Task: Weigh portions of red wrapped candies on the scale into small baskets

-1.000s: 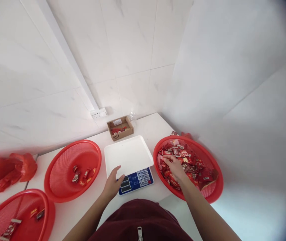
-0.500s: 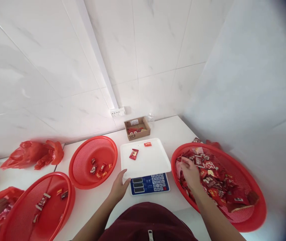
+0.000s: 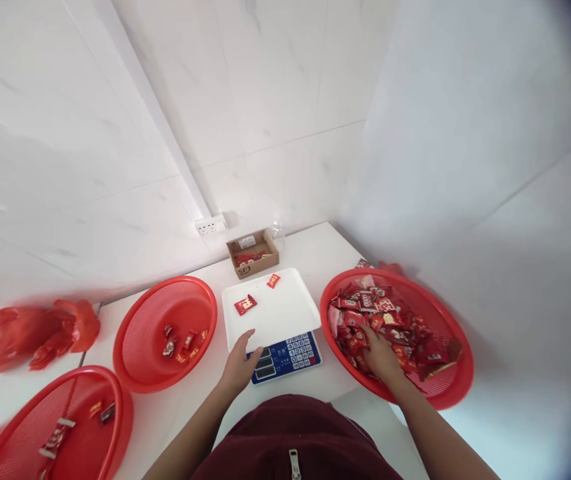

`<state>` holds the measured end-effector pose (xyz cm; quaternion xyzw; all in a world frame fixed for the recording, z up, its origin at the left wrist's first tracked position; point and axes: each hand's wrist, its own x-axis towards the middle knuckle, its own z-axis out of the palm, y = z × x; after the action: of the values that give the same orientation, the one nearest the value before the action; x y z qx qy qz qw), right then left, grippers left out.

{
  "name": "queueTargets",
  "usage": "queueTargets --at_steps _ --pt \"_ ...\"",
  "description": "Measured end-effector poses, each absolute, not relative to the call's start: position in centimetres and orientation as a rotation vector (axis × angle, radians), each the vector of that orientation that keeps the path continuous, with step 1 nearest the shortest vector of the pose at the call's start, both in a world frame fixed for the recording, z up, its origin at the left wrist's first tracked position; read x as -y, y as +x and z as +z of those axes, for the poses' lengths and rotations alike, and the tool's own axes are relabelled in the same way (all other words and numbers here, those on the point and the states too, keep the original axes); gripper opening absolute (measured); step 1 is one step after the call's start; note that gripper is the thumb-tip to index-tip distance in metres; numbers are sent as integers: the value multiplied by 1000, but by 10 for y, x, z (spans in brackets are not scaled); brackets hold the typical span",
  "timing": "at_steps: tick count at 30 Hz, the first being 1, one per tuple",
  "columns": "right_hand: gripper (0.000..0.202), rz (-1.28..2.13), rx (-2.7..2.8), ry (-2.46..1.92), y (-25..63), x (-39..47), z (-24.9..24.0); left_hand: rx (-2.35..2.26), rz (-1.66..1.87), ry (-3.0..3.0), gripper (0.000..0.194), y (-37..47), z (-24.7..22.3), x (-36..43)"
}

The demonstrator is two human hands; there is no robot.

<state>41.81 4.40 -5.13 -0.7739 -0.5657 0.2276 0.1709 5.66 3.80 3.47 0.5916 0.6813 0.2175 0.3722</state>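
Cloth of a maroon zipped garment [image 3: 285, 433] bulges up at the bottom middle of the frame. At lower left I can see one red mesh basket [image 3: 126, 407] with a few wrapped sweets [image 3: 55, 437] in it. Above the garment, the left hand [image 3: 240, 363], thumb and forefinger apart, sits at the near left corner of a white tray [image 3: 275, 317], beside the scale's blue keypad panel [image 3: 285, 359]. The right hand [image 3: 380, 357] is down among the red candy packets [image 3: 365, 303] heaped in the right-hand basket [image 3: 468, 373]; from here I can't tell whether its fingers are closed on any. Two red-wrapped candies [image 3: 245, 305] lie on the tray, well apart from the hands. Left of it stands another basket [image 3: 140, 333], holding a handful of sweets. Farther back, an open cardboard box [image 3: 258, 268] rests near the wall, below a white socket strip [image 3: 210, 225].
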Motion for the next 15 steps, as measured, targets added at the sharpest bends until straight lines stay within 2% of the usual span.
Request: queueTargets --at_steps 7,12,15 --pt "54 931 979 -2022 436 -40 -31 -1720 542 1514 48 50 26 -34" --pt "58 1125 419 -1628 437 -44 -13 -1714 522 1486 49 51 25 -31" --pt "49 1203 123 -1383 436 -49 -1 -1709 530 1501 47 55 29 -32"
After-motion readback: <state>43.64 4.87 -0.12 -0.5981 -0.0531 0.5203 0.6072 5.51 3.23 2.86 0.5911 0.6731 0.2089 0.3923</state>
